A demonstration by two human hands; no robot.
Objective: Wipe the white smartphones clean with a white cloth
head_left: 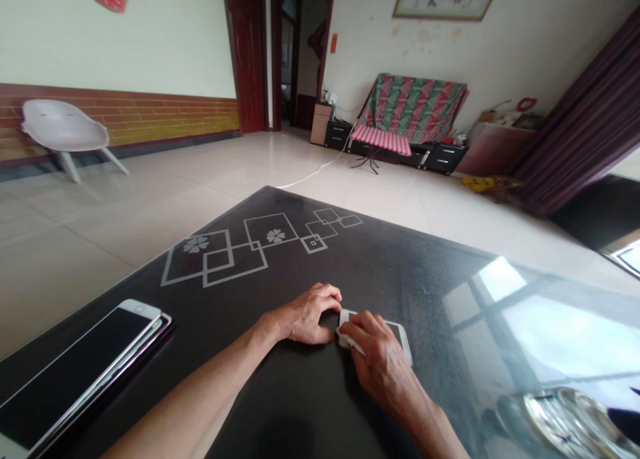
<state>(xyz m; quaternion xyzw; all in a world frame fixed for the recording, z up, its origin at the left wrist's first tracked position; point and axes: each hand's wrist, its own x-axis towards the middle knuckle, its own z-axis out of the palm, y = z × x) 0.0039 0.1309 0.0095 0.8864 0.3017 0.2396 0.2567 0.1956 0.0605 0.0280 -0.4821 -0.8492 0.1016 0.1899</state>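
A white phone lies flat on the dark glass tabletop, partly covered by my right hand. My left hand is at the phone's left end, thumb and fingers curved around its edge. Over the phone, my right hand is closed with bent fingers on a small white piece, which looks like folded tissue or cloth. Most of that piece is hidden under the fingers. To the left of my forearm is a stack of devices, with a white phone with a dark screen on top.
The black table has silver square and flower patterns. A clear glass dish stands at its lower right. Beyond are a white chair, a small table with a red-checked top, a cloth-covered object and purple curtains.
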